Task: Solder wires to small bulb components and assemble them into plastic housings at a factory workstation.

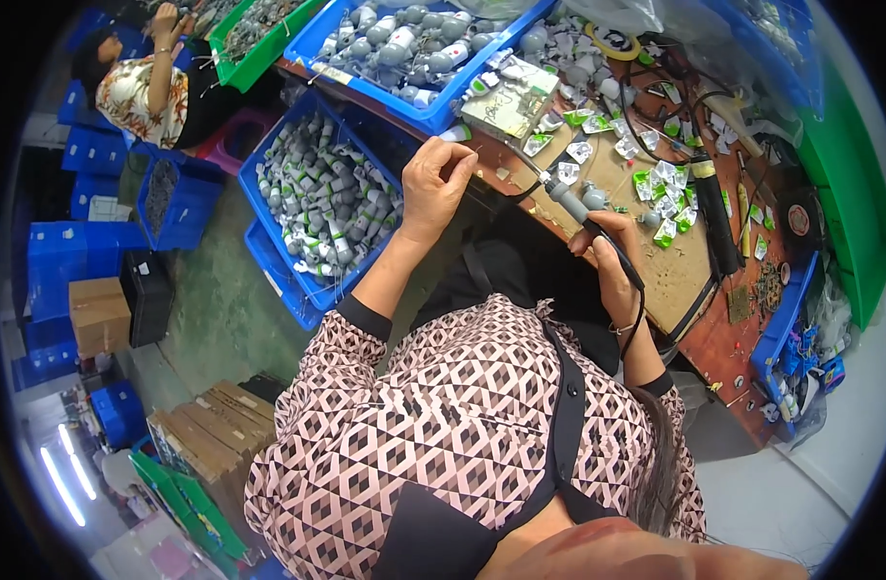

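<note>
My right hand is wrapped round the grey handle of a soldering iron, whose tip points up and left over the near edge of the workbench. A black cord trails down from the handle past my wrist. My left hand is raised at the bench edge with thumb and forefinger pinched together; what they hold, if anything, is too small to make out. Just beyond its fingertips stands a pale block with a small white and grey part on top. Clear and green plastic pieces lie scattered right of the iron.
A blue bin of grey and white parts stands at the back of the bench. Lower left sits another full blue bin. A black tool with a cord lies at right, near a blue tray. Another person sits far left.
</note>
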Demonstrator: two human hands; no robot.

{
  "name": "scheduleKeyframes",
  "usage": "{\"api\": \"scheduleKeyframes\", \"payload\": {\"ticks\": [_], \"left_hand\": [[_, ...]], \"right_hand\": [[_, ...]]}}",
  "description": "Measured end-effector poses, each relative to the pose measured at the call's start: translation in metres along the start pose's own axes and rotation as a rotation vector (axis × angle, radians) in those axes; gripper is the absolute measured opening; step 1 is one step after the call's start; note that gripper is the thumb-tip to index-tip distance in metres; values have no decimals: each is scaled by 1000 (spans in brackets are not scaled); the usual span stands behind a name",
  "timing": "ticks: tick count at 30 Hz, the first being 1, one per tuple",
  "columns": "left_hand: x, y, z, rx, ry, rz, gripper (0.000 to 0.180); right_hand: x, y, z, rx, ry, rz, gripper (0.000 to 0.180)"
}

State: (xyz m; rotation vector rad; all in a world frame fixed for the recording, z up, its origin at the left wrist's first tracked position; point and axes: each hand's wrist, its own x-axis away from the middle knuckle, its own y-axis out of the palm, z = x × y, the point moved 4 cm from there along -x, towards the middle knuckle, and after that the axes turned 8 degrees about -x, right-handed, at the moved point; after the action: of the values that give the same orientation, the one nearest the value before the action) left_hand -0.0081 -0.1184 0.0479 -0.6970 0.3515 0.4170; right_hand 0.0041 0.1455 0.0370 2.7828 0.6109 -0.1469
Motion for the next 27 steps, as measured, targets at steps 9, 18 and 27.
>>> {"api": "scheduleKeyframes", "payload": {"ticks": [9, 18, 27], "left_hand": [[6, -6, 4, -166, 174, 32, 6], [5, -4, 0, -243, 255, 52, 10], [7, -4, -4, -281, 270, 26, 11]], "right_hand": [[5, 2, 18, -55, 98, -20, 35], [2, 8, 15, 95, 27, -126, 28], [-2, 13, 12, 146, 22, -165, 27]]}}
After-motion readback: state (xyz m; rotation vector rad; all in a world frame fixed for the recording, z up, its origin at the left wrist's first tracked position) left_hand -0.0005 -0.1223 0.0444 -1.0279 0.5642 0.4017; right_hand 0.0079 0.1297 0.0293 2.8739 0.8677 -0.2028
